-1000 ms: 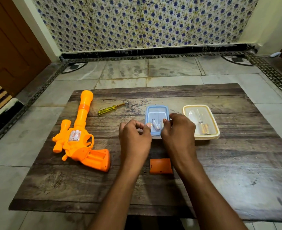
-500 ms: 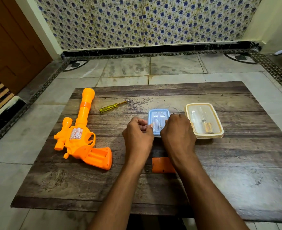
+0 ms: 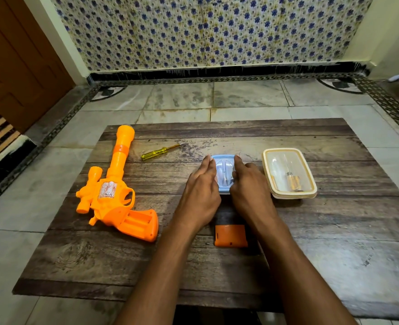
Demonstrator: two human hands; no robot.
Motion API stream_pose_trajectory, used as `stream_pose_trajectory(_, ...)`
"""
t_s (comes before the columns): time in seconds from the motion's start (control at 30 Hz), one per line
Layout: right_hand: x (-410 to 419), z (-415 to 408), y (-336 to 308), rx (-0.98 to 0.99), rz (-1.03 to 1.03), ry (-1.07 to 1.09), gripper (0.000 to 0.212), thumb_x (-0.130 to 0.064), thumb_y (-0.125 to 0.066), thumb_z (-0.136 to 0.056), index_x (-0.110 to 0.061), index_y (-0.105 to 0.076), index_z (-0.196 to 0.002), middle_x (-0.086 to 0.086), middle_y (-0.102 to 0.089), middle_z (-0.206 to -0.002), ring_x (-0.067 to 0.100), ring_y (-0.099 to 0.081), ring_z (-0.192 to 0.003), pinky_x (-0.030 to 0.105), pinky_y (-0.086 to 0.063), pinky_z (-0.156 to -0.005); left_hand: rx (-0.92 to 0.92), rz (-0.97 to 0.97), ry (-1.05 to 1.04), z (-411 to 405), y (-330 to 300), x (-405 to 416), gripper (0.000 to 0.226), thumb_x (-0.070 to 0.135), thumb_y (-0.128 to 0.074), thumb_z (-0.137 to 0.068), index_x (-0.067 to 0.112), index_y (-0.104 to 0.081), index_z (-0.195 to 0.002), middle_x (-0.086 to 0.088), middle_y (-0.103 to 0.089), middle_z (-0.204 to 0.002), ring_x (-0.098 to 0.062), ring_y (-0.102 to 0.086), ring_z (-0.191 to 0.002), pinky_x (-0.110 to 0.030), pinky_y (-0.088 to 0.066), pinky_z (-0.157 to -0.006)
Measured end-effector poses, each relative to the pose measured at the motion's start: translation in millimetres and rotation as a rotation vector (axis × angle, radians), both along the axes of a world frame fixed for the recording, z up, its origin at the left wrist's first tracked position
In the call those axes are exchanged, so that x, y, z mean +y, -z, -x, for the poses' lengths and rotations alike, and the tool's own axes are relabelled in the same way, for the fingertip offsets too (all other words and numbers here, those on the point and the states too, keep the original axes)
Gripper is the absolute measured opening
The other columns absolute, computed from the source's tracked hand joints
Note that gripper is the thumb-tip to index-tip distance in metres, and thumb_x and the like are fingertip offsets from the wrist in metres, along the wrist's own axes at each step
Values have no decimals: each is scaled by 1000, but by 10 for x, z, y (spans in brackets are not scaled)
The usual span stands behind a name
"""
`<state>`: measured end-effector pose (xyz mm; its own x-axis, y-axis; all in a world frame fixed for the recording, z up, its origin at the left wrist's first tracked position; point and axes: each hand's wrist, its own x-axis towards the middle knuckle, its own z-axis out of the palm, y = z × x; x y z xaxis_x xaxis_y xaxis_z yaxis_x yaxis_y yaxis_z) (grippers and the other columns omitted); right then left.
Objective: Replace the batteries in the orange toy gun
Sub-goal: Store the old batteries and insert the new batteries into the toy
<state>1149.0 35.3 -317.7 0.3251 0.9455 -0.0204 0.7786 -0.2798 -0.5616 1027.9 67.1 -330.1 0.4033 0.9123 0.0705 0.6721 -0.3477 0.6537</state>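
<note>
Batteries are out of the orange toy gun (image 3: 114, 195), which lies on its side at the left of the wooden table (image 3: 334, 254), its grip compartment open and bare — the orange cover (image 3: 231, 235) rests near you. Your left hand (image 3: 199, 195) and right hand (image 3: 250, 191) flank the small blue box (image 3: 224, 172), straight fingers pressing its lid. Press evenly on both long sides so it seats flat. What lies under that lid is blurred; likely cells, but you cannot tell. To the right the cream container (image 3: 290, 173) shows something amber inside, unclear. A yellow screwdriver (image 3: 158, 151) lies far left.
</note>
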Motion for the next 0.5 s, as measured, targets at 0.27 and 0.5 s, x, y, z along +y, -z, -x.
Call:
stream_pose_trajectory(0.27,20,-46,-20,24,24,-45,68,-17,-50,-94,-5,-28,-158,22,-53,-133,38,-53,-119,34,-38,-86,140,70,119,136,64,54,67,46,-38,-106,22,-10,-162,10,-1,-169,-9,-6,-155,-45,-16,-125)
stream_pose_trajectory(0.5,14,-2,-22,9,50,-59,73,-21,-53,-99,-5,-17,-161,17,-43,-144,34,-49,-126,34,-40,-93,171,63,102,125,-11,-14,66,44,-36,-106,25,-6,-162,12,2,-169,-9,-5,-155,-43,-13,-123)
